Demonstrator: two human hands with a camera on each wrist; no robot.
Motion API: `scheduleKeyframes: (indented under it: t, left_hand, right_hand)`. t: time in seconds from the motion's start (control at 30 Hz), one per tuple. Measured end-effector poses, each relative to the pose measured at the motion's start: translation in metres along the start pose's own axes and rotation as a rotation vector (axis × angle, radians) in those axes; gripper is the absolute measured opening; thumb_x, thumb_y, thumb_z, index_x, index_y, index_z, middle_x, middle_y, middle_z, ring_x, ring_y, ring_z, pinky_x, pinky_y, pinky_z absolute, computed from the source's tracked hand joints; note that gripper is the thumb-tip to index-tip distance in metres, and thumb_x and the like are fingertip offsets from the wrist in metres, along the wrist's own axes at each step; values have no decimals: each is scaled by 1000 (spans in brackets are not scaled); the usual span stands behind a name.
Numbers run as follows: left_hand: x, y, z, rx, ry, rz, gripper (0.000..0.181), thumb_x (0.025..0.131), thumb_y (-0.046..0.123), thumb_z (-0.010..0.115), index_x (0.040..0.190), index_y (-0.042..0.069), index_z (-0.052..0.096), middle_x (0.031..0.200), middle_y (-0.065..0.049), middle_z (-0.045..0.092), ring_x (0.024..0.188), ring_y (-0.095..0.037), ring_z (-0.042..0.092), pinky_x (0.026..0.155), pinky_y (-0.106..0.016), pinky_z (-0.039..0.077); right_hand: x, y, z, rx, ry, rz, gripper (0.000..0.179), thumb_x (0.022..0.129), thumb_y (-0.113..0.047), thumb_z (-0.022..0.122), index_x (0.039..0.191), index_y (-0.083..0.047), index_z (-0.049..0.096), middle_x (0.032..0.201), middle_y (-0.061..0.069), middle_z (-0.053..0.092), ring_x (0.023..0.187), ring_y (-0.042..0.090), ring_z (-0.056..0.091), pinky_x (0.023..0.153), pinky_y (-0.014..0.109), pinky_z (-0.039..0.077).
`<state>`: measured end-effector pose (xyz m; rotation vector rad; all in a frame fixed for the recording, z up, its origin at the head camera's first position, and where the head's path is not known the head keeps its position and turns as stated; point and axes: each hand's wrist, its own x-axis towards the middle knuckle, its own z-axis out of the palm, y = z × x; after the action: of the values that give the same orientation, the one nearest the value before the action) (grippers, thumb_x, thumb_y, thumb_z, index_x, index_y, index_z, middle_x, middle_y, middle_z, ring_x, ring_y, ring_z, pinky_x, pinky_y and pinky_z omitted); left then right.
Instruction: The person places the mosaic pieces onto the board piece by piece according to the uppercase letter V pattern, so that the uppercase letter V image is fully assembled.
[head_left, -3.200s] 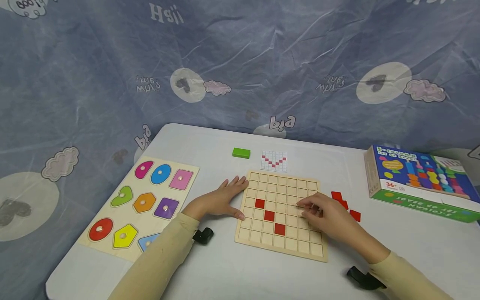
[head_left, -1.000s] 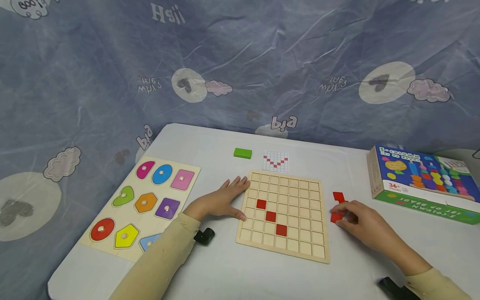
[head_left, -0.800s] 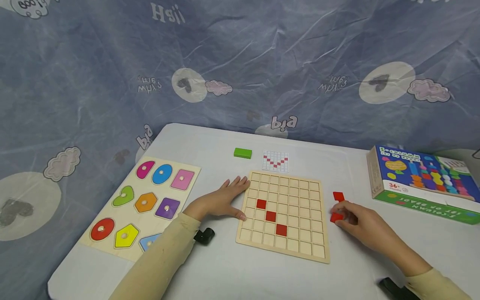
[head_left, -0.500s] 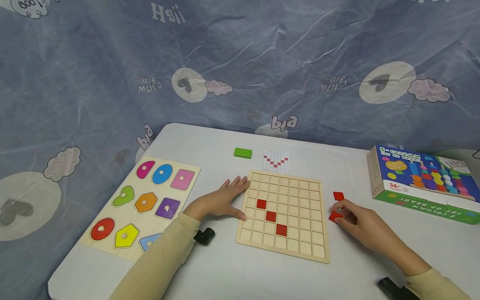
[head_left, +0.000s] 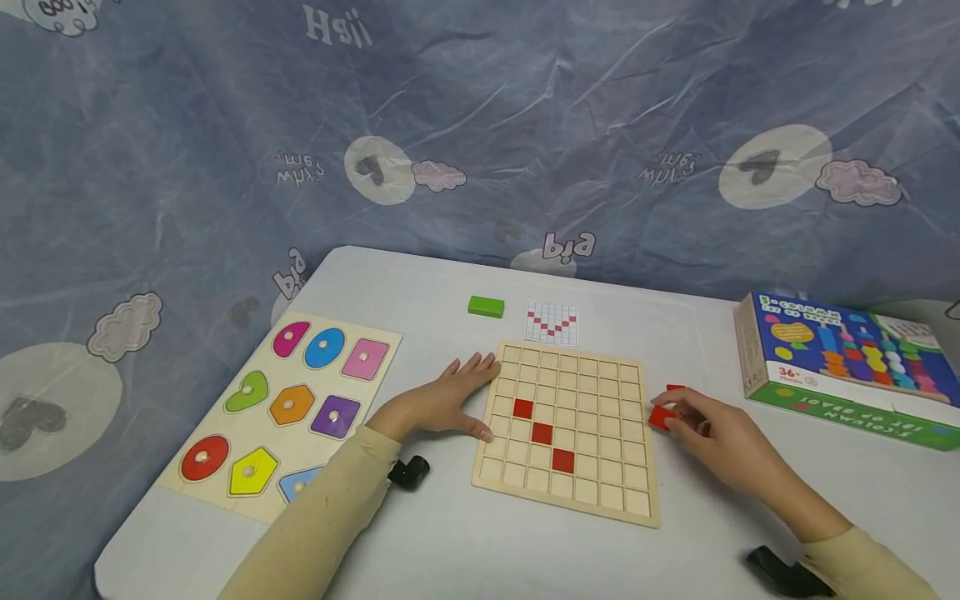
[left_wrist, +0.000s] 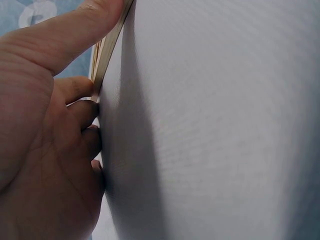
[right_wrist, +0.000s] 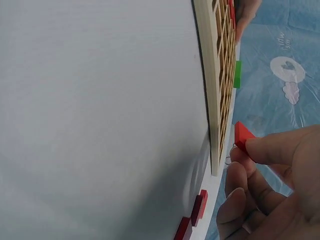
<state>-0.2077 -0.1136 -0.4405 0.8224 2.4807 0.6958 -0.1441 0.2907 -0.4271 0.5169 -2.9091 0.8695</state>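
A pale wooden grid board (head_left: pixel 600 504) lies on the white table, with several red square tiles (head_left: pixel 542 433) seated in a diagonal line of its cells. At the board's left edge my left hand (head_left: pixel 438 404) rests with fingers spread; thumb and fingertips touch the rim, as the left wrist view also shows. Just right of the board, my right hand (head_left: pixel 723 433) pinches a red tile (right_wrist: pixel 242 135) between thumb and finger, lifted off the table. Loose red tiles (right_wrist: pixel 199 207) lie beneath and behind that hand, mostly hidden in the head view.
Beyond the board lie a card with a red V pattern (head_left: pixel 552 323) and a green block (head_left: pixel 486 307). A knobbed shape puzzle (head_left: pixel 315 450) is at the left. A colourful toy box (head_left: pixel 847 367) stands at the back right.
My right hand has moved from over the board to the loose tiles, taken hold of a red one, and raised it toward the board's right edge. The left hand stays put.
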Motion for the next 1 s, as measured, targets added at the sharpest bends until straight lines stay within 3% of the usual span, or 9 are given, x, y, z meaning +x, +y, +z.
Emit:
scheduleKeyframes:
  t: [0.13, 0.57, 1.0]
  left_hand:
    - [1, 0, 1, 2, 4, -10, 113, 80, 43, 84, 164, 10, 15, 171, -5, 6, 157, -22, -3, 127, -40, -5]
    - [2, 1, 1, 6, 3, -42, 115, 79, 44, 85, 164, 13, 14, 171, -2, 4, 156, -18, -4, 126, -36, -5]
    - [0, 2, 1, -10, 12, -15, 113, 80, 42, 85, 164, 9, 17, 171, -6, 8, 157, -23, -2, 127, -40, -4]
  right_hand:
    - [5, -6, 1, 30, -22, 15, 28, 95, -7, 71, 121, -17, 70, 88, -5, 65, 73, 7, 54, 59, 23, 46]
    - [15, -21, 10, 83, 4, -45, 19, 96, -10, 71, 113, -19, 71, 88, -7, 69, 72, 6, 58, 60, 23, 49]
    - [30, -36, 23, 123, -46, -26, 16, 97, -13, 70, 112, -21, 71, 89, -7, 69, 77, 11, 62, 65, 24, 52]
